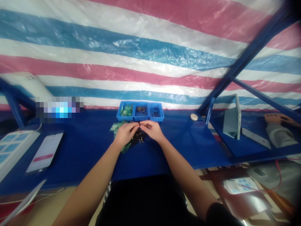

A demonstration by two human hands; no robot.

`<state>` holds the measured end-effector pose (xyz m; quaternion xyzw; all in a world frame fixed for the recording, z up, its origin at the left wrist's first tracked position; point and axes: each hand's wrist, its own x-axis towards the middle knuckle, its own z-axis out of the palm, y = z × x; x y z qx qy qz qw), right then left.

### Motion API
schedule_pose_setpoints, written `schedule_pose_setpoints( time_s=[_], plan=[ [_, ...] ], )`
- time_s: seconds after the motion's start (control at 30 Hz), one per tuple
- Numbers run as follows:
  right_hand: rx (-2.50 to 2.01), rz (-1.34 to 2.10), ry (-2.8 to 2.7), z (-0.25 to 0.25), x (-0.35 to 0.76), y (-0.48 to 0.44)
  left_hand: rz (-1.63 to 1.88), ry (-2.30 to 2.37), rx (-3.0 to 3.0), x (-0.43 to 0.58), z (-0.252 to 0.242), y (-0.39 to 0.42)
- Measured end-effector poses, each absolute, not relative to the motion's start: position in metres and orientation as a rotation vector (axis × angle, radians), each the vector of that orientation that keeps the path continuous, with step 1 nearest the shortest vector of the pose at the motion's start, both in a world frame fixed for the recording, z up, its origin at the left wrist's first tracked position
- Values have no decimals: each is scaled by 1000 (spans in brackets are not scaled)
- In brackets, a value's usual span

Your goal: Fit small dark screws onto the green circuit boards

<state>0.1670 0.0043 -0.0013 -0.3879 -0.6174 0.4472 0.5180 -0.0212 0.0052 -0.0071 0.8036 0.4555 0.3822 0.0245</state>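
The left hand (125,132) and right hand (152,130) are raised just above the desk, close together, with fingers curled inward and the fingertips meeting in a tight pinch. Between them they hold a small dark part (139,124), too small to make out clearly. Right under the hands lies a loose pile of screws (138,138), dark with brass-coloured bits. Green circuit boards (118,126) lie around the pile, mostly under and beside the left hand, with one sticking out below it.

Just ahead of the hands, three blue bins (140,111) stand side by side against the far edge of the blue desk (188,147). The left bin holds green pieces, the middle one dark and brass-coloured screws, and the right one small black parts. Further right on the desk sits a round white object (194,117).

Well to the left lie a phone (44,152) with a lit screen and a white power strip (16,147). Off to the right, past a blue metal frame (246,53), a co-worker's hand (274,118) rests on another desk, a pale sleeve (281,135) behind it. A striped plastic tarp (117,53) hangs behind everything.
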Motion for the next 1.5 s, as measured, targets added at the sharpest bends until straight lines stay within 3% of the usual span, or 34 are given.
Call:
schedule_pose_setpoints(
  time_s=[0.4,0.6,0.7,0.9,1.5],
  plan=[
    [-1120,1331,-1408,-6,171,13,1177,1490,2477,-24,-1,3],
    [-894,1328,-1160,-3,164,16,1204,1527,2463,-24,-2,4],
    [-1014,1200,-1357,-6,169,16,1211,1518,2467,-24,-2,4],
    [-1378,606,-1689,-18,186,21,1208,1518,2451,-24,-2,3],
    [-1270,599,-2100,-9,190,16,1184,1511,2445,-25,-2,3]
  ],
)
